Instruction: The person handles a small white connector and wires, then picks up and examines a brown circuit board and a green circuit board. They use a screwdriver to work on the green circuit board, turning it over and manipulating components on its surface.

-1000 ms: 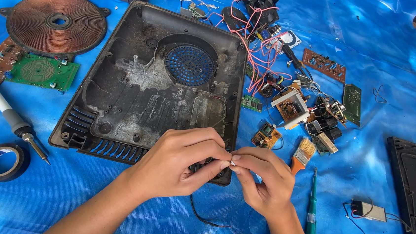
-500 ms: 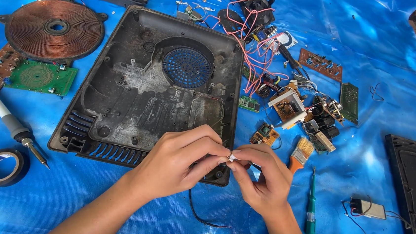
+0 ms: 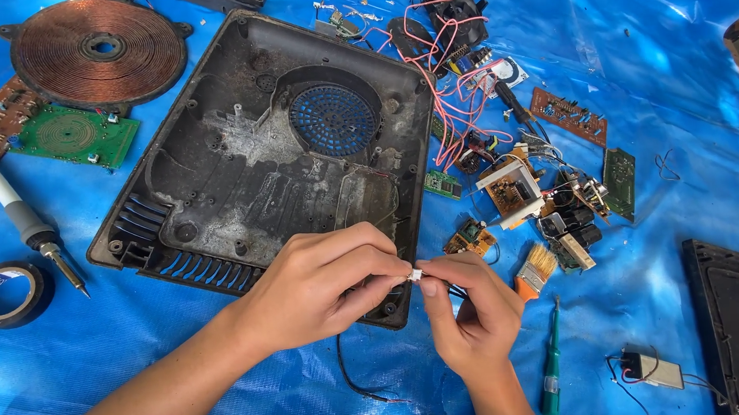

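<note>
Both hands meet just in front of the near edge of a gutted appliance housing (image 3: 279, 171), a dark, dusty plastic shell with a round blue fan grille, lying on a blue tarp (image 3: 693, 77). The left hand (image 3: 319, 286) and the right hand (image 3: 474, 313) each have thumb and forefinger pressed together on a tiny white connector (image 3: 414, 274), pinching it from either side; a thin black wire (image 3: 357, 380) hangs below the hands and loops over the tarp, though whether it runs into the connector cannot be told. The connector is very small, pale and boxy, mostly hidden by the fingertips, so it is unclear whether it is being joined or pulled apart. Judging by the layout, the teardown looks well advanced: the copper induction coil (image 3: 98, 49) lies apart at the far left, a green circuit board (image 3: 74, 134) rests beside it, and a tangle of red wires (image 3: 457, 95) and small boards sits to the right of the housing. The shell itself holds no parts, so much seems still to be handled. A soldering iron (image 3: 23, 217) and a roll of black tape (image 3: 3, 293) lie at the left; a small brush (image 3: 533, 269) and a green screwdriver (image 3: 551, 364) lie near the right hand.
</note>
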